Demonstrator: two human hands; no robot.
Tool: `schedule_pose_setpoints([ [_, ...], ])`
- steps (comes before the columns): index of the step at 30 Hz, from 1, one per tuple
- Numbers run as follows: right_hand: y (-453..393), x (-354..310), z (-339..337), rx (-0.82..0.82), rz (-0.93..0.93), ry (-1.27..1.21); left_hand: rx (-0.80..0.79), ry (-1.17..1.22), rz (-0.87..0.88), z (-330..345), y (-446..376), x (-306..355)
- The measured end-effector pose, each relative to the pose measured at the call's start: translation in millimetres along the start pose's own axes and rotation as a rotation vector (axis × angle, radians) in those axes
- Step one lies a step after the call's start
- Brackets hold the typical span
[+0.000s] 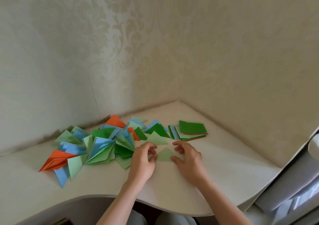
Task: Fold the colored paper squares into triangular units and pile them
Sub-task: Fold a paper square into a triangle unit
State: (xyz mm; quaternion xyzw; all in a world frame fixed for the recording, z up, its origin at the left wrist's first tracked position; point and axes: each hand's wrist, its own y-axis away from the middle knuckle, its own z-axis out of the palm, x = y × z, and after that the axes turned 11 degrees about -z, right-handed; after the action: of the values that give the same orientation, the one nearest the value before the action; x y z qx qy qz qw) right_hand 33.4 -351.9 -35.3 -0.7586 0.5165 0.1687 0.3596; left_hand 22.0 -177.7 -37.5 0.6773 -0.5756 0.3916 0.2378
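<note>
I work a light green triangle point(165, 155) of folded paper flat on the white corner surface point(215, 157), one hand at each side of it. My left hand point(144, 160) pinches the triangle's left corner between thumb and curled fingers. My right hand point(188, 157) sets its thumb on the right corner, the other fingers bent above the paper; whether they touch it I cannot tell. The two hands sit apart, the triangle between them.

Just beyond my fingers lies a second light green triangle point(157, 139), flat and untouched. To my left spreads the pile of folded units point(105, 144): light green, dark green, blue and orange triangles, fanned and overlapping in a loose drift that reaches toward the wall. An orange unit point(57, 160) and a blue unit point(61, 177) lie at its near left edge, and another orange piece point(115, 122) rests at the back by the wall.

To the far right, near the corner, sits the stack of unfolded squares point(192, 129), dark green on top with orange, light green and blue edges showing beneath it, well apart from the folded pile.

Patterned cream wallpaper point(155, 43) covers both walls behind the surface. A pale grey fixture point(293, 181) stands at the right edge.
</note>
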Motion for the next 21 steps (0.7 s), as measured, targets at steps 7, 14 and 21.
schedule_pose_setpoints([
  [7,4.7,-0.8,-5.9,0.041,-0.003,-0.108,0.025,-0.016,-0.001,-2.8,4.7,3.1],
  [14,6.4,-0.8,-2.7,0.053,-0.020,-0.063,0.180,-0.311,0.056,14.2,25.9,19.7],
  [21,5.7,2.6,-1.6,0.036,-0.049,-0.024,0.052,-0.153,-0.051,10.1,15.4,25.9],
])
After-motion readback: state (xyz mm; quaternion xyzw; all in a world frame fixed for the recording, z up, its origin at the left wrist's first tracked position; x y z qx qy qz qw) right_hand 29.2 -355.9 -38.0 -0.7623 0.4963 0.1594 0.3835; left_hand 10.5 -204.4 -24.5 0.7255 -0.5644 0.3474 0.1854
